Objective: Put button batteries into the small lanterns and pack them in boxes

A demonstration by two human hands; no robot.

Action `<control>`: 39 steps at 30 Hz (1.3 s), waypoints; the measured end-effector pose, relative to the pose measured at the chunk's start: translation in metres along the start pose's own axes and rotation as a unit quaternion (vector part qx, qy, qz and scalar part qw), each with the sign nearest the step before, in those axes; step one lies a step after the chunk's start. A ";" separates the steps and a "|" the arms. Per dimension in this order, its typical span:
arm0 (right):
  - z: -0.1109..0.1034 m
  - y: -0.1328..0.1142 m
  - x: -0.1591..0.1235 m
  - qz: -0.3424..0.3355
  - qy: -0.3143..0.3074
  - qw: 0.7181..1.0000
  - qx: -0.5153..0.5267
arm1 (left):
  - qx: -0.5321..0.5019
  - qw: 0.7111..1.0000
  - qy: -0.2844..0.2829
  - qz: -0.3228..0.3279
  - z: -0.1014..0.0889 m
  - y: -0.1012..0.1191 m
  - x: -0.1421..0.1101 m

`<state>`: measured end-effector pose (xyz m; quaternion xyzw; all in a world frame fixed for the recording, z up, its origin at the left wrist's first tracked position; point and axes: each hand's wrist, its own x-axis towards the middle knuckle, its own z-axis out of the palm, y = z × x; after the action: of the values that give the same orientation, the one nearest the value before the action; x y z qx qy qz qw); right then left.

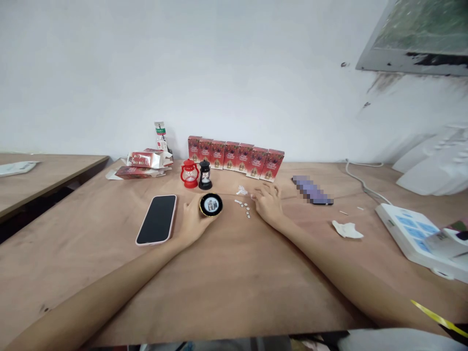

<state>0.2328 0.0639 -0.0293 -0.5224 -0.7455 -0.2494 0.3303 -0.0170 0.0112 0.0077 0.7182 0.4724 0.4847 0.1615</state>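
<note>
My left hand (192, 217) is wrapped around a small black toy lantern (211, 204) tipped on its side on the plywood table (234, 273), fingers clamped on its body so the round, gold-rimmed base faces me; it lies between the dark smartphone in a pink case (157, 219) and a little cluster of silver button cells (245, 207). My right hand (268, 202) rests flat just beside those cells, fingers loosely apart and gripping nothing, fingertips close to a scrap of clear plastic wrapping (242, 190).

I judge this to be the battery step: the base is turned up and the cells are laid out within reach. The next move, as I see it, calls for pinching one cell between thumb and forefinger and keeping the lantern steady; the cells are tiny and could skid away.

Behind stand a red lantern (189, 174) and another black lantern (205, 176), upright and side by side, before a row of red printed cartons (236, 157).
</note>
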 end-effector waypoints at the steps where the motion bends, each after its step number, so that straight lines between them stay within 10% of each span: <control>1: 0.000 0.000 0.000 -0.001 -0.002 1.000 0.001 | -0.001 1.000 -0.001 0.001 0.000 0.000 0.000; 15: -0.008 0.000 0.005 0.126 0.094 0.912 0.379 | 0.017 1.000 -0.003 0.005 -0.001 0.001 -0.001; 23: -0.029 -0.048 -0.006 0.026 0.026 0.897 0.441 | 0.053 0.998 -0.018 0.021 -0.003 0.005 -0.001; 28: -0.038 -0.074 -0.013 -0.013 0.086 0.884 0.460 | 0.116 0.991 -0.058 0.042 -0.004 0.003 -0.001; 39: -0.050 -0.077 -0.013 -0.030 0.126 0.889 0.439 | 0.190 0.968 -0.097 0.128 -0.003 0.002 -0.004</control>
<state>0.1744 -0.0053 -0.0088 -0.2661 -0.7465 0.0300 0.6091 -0.0185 0.0063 0.0084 0.8339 0.4423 0.3301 0.0037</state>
